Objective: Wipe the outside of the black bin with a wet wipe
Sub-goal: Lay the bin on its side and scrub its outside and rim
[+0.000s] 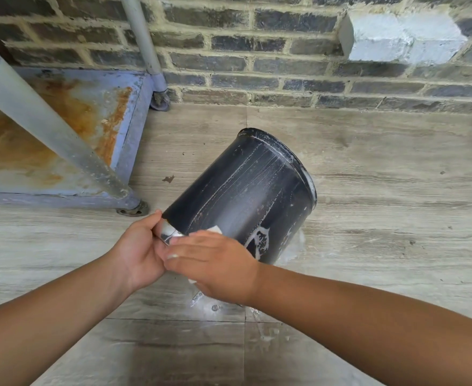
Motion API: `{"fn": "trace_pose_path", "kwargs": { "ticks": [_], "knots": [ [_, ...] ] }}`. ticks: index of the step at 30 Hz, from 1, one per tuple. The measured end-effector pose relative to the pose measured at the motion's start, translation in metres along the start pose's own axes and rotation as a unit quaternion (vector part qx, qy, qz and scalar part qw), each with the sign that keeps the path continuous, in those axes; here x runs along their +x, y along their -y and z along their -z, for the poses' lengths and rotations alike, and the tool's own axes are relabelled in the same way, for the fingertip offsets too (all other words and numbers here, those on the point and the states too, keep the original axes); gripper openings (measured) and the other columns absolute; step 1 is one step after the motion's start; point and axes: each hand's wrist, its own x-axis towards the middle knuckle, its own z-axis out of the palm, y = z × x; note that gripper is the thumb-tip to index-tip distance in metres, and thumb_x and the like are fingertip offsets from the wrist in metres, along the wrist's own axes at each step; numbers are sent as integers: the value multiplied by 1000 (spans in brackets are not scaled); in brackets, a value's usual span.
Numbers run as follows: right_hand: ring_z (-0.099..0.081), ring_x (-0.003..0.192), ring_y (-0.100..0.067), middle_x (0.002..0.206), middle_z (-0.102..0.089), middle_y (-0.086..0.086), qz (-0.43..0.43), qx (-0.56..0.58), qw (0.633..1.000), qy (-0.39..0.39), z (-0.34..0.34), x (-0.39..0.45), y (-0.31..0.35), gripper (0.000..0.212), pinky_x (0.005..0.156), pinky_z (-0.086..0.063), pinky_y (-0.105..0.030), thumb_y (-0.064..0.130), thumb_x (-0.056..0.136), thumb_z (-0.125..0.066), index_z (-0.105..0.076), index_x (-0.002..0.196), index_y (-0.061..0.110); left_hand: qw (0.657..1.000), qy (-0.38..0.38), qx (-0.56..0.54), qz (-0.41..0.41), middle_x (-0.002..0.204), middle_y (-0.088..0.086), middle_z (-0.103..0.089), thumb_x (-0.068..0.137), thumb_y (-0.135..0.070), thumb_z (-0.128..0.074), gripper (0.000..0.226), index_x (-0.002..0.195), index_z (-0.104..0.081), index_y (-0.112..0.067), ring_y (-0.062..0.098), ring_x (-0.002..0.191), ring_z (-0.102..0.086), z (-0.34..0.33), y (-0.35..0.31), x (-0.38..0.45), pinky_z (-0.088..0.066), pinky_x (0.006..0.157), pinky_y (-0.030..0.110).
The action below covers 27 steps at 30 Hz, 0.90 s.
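Round black plastic bin (246, 188): tipped on grey plank floor (368, 162), long axis running near-left to far-right. Left hand (137, 249) grips near rim. Right hand (212, 263), fingers flat, presses white wet wipe (215, 229) on near wall; unwiped length lies far-right.

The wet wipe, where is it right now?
In the head view, the wet wipe lies under the right hand, pressed against the black bin.
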Motion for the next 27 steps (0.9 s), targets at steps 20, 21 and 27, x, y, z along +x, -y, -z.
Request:
{"fn": "trace_pose_path", "kwargs": {
  "ticks": [20,21,27],
  "knots": [
    [-63,111,-23,113,-69,-1,-166,13,986,-15,-7,-7,-28,45,103,-45,-40,-10,76,-60,-67,112,15,999,-4,-24,-23,84,18,-76,102,-23,-44,25,106,-58,-2,23,72,-75,9,25,10,-61,57,35],
    [-61,115,-24,117,-69,-4,-146,42,988,-15,-14,-11,-17,47,105,-42,-41,-12,73,-63,-68,112,13,1000,3,-25,-14,80,19,-75,102,-25,-43,28,104,-56,0,23,68,-75,9,25,9,-60,55,32],
    [-65,110,-26,114,-70,-14,-114,178,977,-22,-21,-22,16,45,99,-48,-40,-20,68,-63,-71,106,1,998,9,20,60,87,29,-67,99,-40,-44,56,88,-64,11,37,76,-72,9,23,6,-61,59,39]
  ]
}}
